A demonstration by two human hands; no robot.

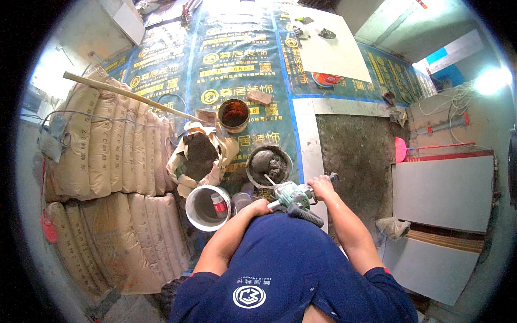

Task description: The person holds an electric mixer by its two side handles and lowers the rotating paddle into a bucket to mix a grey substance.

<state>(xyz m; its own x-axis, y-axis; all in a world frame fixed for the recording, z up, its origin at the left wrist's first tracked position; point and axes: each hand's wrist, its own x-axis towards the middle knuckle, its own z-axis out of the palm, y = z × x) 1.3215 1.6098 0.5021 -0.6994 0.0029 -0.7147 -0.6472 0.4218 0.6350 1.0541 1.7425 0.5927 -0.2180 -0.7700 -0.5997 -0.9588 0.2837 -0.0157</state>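
Observation:
A green handheld power mixer (294, 194) is held low in front of my body. Its pale metal rod (270, 179) slants into a round bucket (249, 171); the rod's lower end is hidden in the wet grey mortar (266, 161) there. My left hand (259, 207) wraps the mixer's left handle. Around the right handle, near its dark end, my right hand (322, 187) is closed. To the left of the mortar bucket, a torn paper bag (227, 150) stands open with dark powder inside. Just left of my left hand is a white bucket (190, 210) containing a red-and-white container (219, 204).
Stacked cement bags (101, 161) line the left side, crossed by a long wooden pole (133, 96). Beyond the mortar are a brown-stained bucket (233, 115) and a brick (259, 97). Large pale boards (442, 194) and a pink-headed tool (400, 150) lie right. Printed sheeting (238, 72) covers the floor.

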